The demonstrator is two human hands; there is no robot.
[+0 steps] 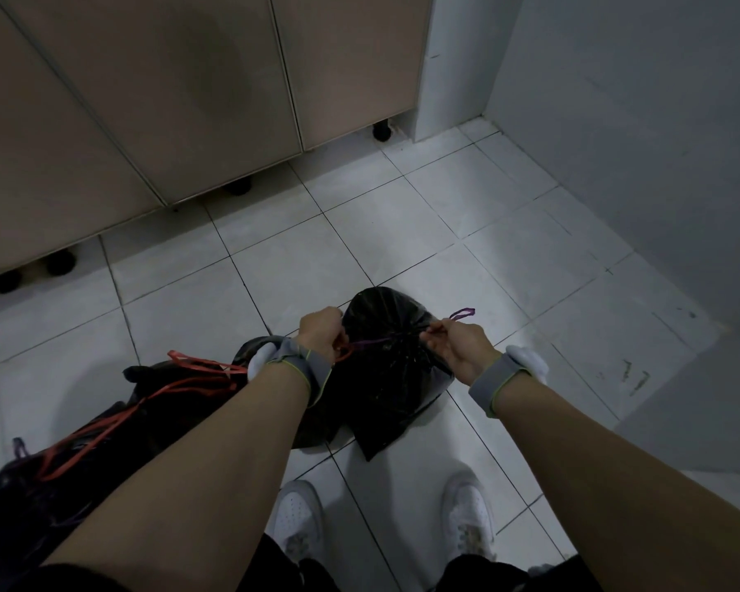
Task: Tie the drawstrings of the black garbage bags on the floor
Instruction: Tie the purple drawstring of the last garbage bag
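Note:
A black garbage bag (381, 378) stands on the white tile floor in front of my feet, its mouth gathered at the top. A purple drawstring (370, 343) runs taut across the gathered top. My left hand (320, 333) is closed on the string's left end. My right hand (456, 341) pinches the right end, and a purple loop (463, 313) sticks out beyond its fingers. More black bags (180, 403) with loose red drawstrings (189, 384) lie to the left, partly hidden under my left forearm.
Beige cabinet doors (167, 100) on black feet stand at the back left. A grey wall (637, 143) rises on the right. My white shoes (468, 517) stand on the tiles just behind the bag. Both wrists wear grey bands.

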